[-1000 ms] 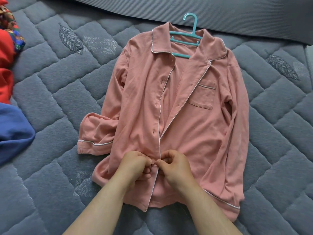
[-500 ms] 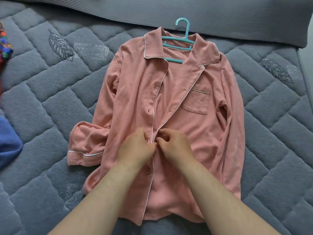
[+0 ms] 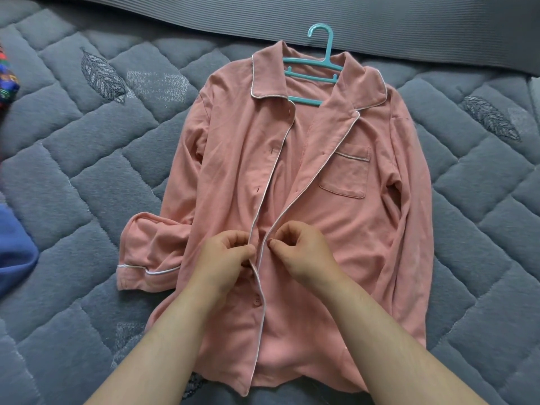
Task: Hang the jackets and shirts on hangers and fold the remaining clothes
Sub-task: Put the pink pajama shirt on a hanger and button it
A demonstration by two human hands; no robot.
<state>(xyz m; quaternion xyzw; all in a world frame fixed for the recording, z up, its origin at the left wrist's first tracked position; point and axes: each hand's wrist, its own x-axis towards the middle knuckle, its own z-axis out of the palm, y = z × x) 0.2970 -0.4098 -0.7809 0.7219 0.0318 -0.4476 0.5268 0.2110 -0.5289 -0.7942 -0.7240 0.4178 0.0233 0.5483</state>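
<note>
Pink shirt on teal hanger; left hand and right hand pinch its front edges.

**Soft cloth on quilted cloth, with one piece of plastic**

The pink shirt is a soft, matt knit cloth, lightly creased and without sheen. The white piping along its front edges, collar, pocket and cuff looks smoother and faintly glossy. A small pink button on the lower front looks like smooth plastic. The teal hanger is moulded plastic, smooth with a slight shine. The grey bed cover is padded, quilted cloth, matt and slightly fuzzy, with stitched leaf motifs. The grey bolster at the far edge is finely ribbed cloth. At the left edge lie a matt blue cloth and a multicoloured printed cloth.
</note>
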